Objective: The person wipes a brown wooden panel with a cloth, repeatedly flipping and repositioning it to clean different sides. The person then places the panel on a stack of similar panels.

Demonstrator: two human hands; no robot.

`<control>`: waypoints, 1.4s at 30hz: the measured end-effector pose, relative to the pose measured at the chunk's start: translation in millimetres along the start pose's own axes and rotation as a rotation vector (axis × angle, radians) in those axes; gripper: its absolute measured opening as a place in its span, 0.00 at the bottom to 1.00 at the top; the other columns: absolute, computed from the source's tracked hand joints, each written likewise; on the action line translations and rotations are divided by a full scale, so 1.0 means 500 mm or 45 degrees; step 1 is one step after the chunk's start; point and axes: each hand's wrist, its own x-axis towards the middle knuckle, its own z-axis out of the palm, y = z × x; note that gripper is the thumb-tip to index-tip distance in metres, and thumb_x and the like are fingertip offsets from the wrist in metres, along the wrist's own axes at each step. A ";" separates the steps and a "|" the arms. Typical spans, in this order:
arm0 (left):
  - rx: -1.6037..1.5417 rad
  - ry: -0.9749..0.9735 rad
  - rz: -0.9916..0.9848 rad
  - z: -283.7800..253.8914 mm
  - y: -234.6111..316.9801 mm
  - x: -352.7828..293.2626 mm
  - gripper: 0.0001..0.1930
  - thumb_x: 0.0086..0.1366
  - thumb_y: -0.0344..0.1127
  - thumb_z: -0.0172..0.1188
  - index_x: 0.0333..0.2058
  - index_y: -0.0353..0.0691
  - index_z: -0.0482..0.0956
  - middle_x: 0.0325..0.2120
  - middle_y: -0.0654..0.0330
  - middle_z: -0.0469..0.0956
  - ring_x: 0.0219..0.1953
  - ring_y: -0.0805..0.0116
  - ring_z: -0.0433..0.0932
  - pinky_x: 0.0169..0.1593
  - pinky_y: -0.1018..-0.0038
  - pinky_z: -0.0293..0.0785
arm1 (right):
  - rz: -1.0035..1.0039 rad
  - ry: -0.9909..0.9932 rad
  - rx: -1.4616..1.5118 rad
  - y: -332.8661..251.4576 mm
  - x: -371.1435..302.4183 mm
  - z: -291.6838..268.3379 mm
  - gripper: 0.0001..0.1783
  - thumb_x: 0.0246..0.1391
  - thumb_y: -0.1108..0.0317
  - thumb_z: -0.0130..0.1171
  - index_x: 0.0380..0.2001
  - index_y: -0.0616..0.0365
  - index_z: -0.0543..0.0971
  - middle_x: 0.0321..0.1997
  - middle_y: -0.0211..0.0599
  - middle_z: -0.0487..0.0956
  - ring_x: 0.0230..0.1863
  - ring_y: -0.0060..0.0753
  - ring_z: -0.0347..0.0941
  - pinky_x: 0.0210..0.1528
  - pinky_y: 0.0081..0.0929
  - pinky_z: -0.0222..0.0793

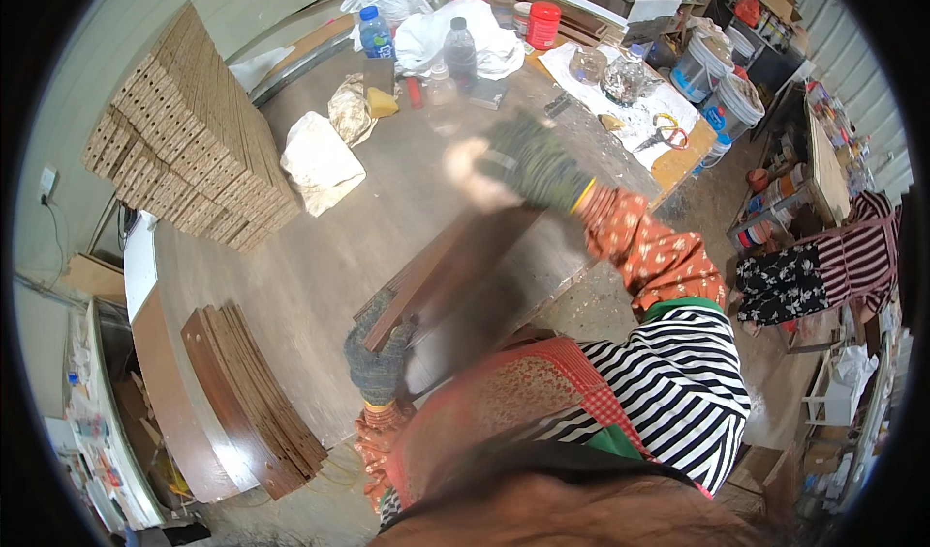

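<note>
My left hand [379, 355], in a dark grey knitted glove, is closed round the near end of a brown board [426, 281]. The board slants away to the right over the table [262, 285], its far part smeared by motion. My right hand [528, 164], in a dark green patterned glove, is above the board's far end. A pale blur [475, 174] shows at its fingers; whether this is bare fingertips or a held cloth, I cannot tell.
A tall stack of drilled chipboard panels [194, 140] stands at the left, with curved brown boards [247, 392] stacked nearer. Cloths [323, 164], bottles [460, 53], a red tub [543, 26] and scissors [664, 132] lie across the far side. Another person [843, 266] is at the far right.
</note>
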 end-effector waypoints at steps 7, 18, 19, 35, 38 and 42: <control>-0.017 -0.040 -0.067 0.001 0.022 0.007 0.16 0.59 0.27 0.69 0.46 0.29 0.82 0.30 0.59 0.82 0.32 0.72 0.81 0.37 0.75 0.79 | 0.561 -0.492 -0.015 -0.062 0.045 -0.037 0.13 0.58 0.55 0.54 0.37 0.50 0.80 0.37 0.44 0.78 0.42 0.50 0.76 0.52 0.49 0.69; 0.006 0.088 -0.203 0.001 0.022 -0.013 0.27 0.57 0.38 0.75 0.49 0.28 0.76 0.41 0.52 0.82 0.39 0.63 0.82 0.43 0.68 0.80 | 0.688 -0.431 0.549 0.030 -0.012 -0.045 0.17 0.63 0.51 0.49 0.46 0.48 0.77 0.36 0.37 0.82 0.44 0.44 0.78 0.52 0.46 0.72; 0.062 0.125 -0.217 0.002 0.011 -0.016 0.25 0.56 0.37 0.75 0.48 0.28 0.77 0.39 0.52 0.82 0.38 0.64 0.82 0.42 0.68 0.79 | 0.580 -0.030 0.383 0.046 -0.030 -0.017 0.19 0.62 0.52 0.50 0.50 0.48 0.76 0.41 0.38 0.82 0.46 0.45 0.79 0.53 0.42 0.73; 0.246 0.178 -0.120 -0.010 -0.005 -0.006 0.18 0.59 0.35 0.71 0.43 0.28 0.82 0.35 0.54 0.85 0.34 0.66 0.83 0.41 0.71 0.80 | 1.122 0.097 0.948 0.072 -0.068 0.021 0.27 0.64 0.44 0.55 0.52 0.55 0.78 0.50 0.46 0.81 0.54 0.49 0.76 0.56 0.44 0.72; 0.190 0.098 -0.079 -0.020 -0.018 -0.004 0.15 0.60 0.35 0.70 0.41 0.29 0.84 0.33 0.56 0.85 0.33 0.67 0.83 0.40 0.72 0.79 | 0.658 -0.130 0.221 0.110 -0.111 0.087 0.27 0.59 0.57 0.58 0.60 0.54 0.74 0.59 0.50 0.75 0.60 0.51 0.72 0.63 0.44 0.68; 0.247 0.120 -0.077 -0.024 -0.023 -0.009 0.15 0.60 0.36 0.70 0.42 0.31 0.85 0.33 0.58 0.86 0.32 0.69 0.82 0.37 0.73 0.78 | 0.747 0.011 -0.165 0.204 -0.163 0.194 0.19 0.63 0.62 0.52 0.56 0.50 0.77 0.48 0.43 0.80 0.49 0.45 0.77 0.52 0.38 0.73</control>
